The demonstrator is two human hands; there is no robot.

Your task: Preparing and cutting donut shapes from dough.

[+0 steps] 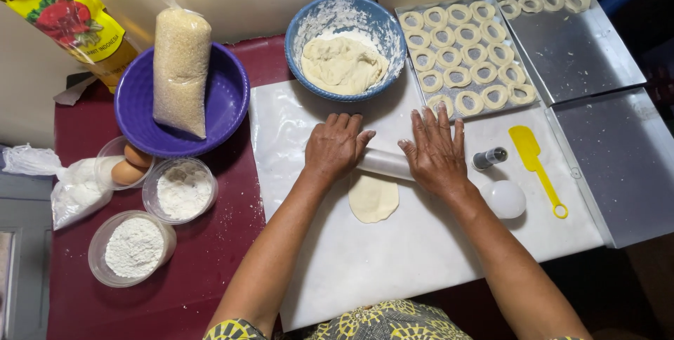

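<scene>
Dough (373,198) half hides under my roller (385,164); both my hands, left (337,146) and right (435,152), press flat, fingers spread. Three trays (583,52), two eggs (130,166).

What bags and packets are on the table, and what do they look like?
Yellow pouch: far left corner, leaning on the wall, glossy, with a red fruit picture and printed label.
Clear bag of pale grains: long and plump, lying in the purple bowl.
Clear plastic bag of white powder: crumpled at the left edge, beside the eggs.
No signs or screens.
</scene>
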